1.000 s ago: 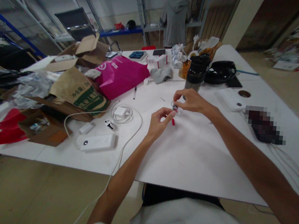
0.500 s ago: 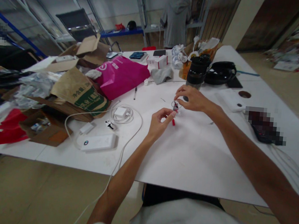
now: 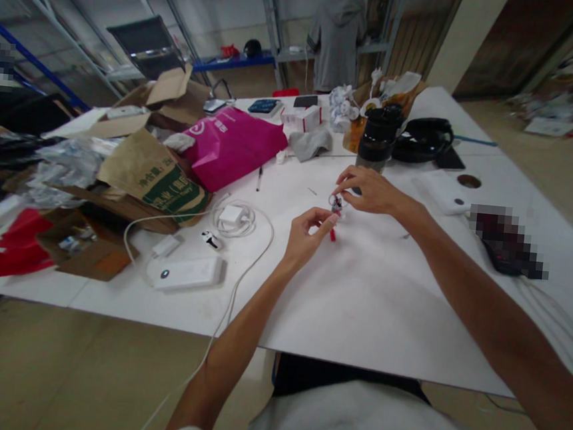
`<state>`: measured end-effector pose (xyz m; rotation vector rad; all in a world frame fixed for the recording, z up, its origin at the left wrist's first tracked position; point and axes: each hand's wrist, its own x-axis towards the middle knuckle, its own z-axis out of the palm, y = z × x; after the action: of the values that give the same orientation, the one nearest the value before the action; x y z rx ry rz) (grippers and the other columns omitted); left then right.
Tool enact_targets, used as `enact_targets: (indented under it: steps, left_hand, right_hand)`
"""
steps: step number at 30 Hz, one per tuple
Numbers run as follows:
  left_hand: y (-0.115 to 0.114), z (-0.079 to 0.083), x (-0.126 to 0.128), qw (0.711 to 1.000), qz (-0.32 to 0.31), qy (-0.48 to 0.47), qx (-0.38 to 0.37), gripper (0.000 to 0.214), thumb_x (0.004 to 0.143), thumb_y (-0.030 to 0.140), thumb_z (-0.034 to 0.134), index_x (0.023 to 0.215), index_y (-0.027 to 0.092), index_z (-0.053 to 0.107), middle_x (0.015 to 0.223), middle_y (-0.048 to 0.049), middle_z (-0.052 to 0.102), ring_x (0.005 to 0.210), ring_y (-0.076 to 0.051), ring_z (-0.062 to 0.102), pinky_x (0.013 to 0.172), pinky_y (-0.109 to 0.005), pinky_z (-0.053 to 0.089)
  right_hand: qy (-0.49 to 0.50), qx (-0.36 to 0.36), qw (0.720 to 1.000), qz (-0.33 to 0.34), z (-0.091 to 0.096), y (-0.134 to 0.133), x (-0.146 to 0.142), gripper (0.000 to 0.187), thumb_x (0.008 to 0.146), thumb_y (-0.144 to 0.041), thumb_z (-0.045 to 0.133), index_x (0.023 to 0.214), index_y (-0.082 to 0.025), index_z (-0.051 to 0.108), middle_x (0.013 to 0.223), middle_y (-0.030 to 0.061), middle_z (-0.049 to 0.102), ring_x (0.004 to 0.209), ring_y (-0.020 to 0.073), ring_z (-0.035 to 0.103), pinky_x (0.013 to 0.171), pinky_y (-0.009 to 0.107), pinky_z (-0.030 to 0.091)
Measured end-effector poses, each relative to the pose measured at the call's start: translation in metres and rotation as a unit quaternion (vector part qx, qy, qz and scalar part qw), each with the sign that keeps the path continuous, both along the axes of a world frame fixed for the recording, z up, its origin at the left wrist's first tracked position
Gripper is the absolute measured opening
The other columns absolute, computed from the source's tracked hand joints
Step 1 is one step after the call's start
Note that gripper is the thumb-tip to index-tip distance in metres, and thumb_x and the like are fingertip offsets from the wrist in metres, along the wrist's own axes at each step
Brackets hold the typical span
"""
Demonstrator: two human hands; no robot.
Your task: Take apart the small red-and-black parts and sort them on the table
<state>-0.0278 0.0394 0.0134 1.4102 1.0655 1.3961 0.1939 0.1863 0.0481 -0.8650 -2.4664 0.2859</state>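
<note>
White cluttered table (image 3: 384,297), shelving (image 3: 274,13) behind; left hand (image 3: 305,233) and right hand (image 3: 371,190) pinch a small red object (image 3: 335,214).

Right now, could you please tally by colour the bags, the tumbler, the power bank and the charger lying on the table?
Pink: 1, the bag
Brown: 1, the paper bag
Black: 1, the tumbler
White: 2, the power bank and the charger
Total: 5
</note>
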Motion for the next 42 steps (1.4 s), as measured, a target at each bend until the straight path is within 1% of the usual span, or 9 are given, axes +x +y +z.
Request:
enact_targets:
  steps: [7, 12, 18, 27, 33, 42]
  left_hand:
    - [-0.001, 0.0, 0.0, 1.0, -0.001, 0.005, 0.004, 0.045, 0.101, 0.066, 0.092, 0.103, 0.021, 0.088, 0.1, -0.0071, 0.086, 0.093, -0.02, 0.077, 0.091, -0.035, 0.06]
    - [-0.001, 0.0, -0.001, 1.0, 0.003, 0.007, 0.004, 0.044, 0.102, 0.065, 0.091, 0.103, 0.021, 0.088, 0.1, -0.0078, 0.087, 0.093, -0.021, 0.079, 0.091, -0.036, 0.063]
    - [0.0, -0.001, 0.0, 1.0, 0.003, 0.005, 0.006, 0.044, 0.101, 0.065, 0.093, 0.102, 0.022, 0.088, 0.098, -0.0069, 0.086, 0.092, -0.02, 0.077, 0.091, -0.036, 0.061]
    - [0.0, 0.0, 0.0, 1.0, -0.002, 0.007, 0.006, 0.048, 0.1, 0.068, 0.092, 0.104, 0.021, 0.088, 0.1, -0.0073, 0.086, 0.093, -0.02, 0.078, 0.092, -0.036, 0.06]
    - [0.0, 0.0, 0.0, 1.0, -0.001, 0.007, 0.005, 0.045, 0.101, 0.067, 0.092, 0.102, 0.022, 0.088, 0.099, -0.0072, 0.086, 0.092, -0.021, 0.078, 0.092, -0.037, 0.061]
    - [-0.001, 0.0, 0.0, 1.0, 0.002, 0.006, 0.001, 0.046, 0.101, 0.068, 0.092, 0.103, 0.022, 0.088, 0.1, -0.0075, 0.086, 0.094, -0.022, 0.077, 0.094, -0.037, 0.061]
  right_hand:
    - [0.003, -0.005, 1.0, -0.001, 0.001, -0.001, -0.001, 0.03, 0.101, -0.026, 0.069, 0.11, -0.03, 0.097, 0.13, 0.0105, 0.084, 0.12, 0.0315, 0.078, 0.112, 0.05, 0.059]
    - [-0.009, -0.004, 1.0, -0.003, 0.005, -0.002, 0.002, 0.031, 0.098, -0.025, 0.07, 0.112, -0.029, 0.098, 0.131, 0.0116, 0.086, 0.116, 0.0317, 0.079, 0.107, 0.049, 0.059]
    - [-0.023, -0.002, 1.0, 0.0, 0.01, -0.005, 0.004, 0.031, 0.097, -0.025, 0.071, 0.111, -0.029, 0.098, 0.132, 0.0115, 0.086, 0.114, 0.0315, 0.079, 0.106, 0.05, 0.058]
    - [-0.026, 0.01, 1.0, -0.008, 0.011, -0.008, 0.002, 0.033, 0.097, -0.023, 0.068, 0.109, -0.028, 0.098, 0.131, 0.0108, 0.086, 0.112, 0.0303, 0.078, 0.102, 0.047, 0.057]
    - [-0.017, 0.011, 1.0, -0.003, 0.013, -0.007, 0.005, 0.023, 0.092, -0.026, 0.072, 0.099, -0.027, 0.094, 0.128, 0.0103, 0.085, 0.114, 0.032, 0.078, 0.101, 0.047, 0.058]
    - [-0.006, -0.007, 1.0, 0.025, 0.01, 0.002, 0.01, 0.016, 0.091, -0.029, 0.076, 0.096, -0.026, 0.09, 0.125, 0.0121, 0.084, 0.113, 0.0327, 0.079, 0.102, 0.047, 0.06]
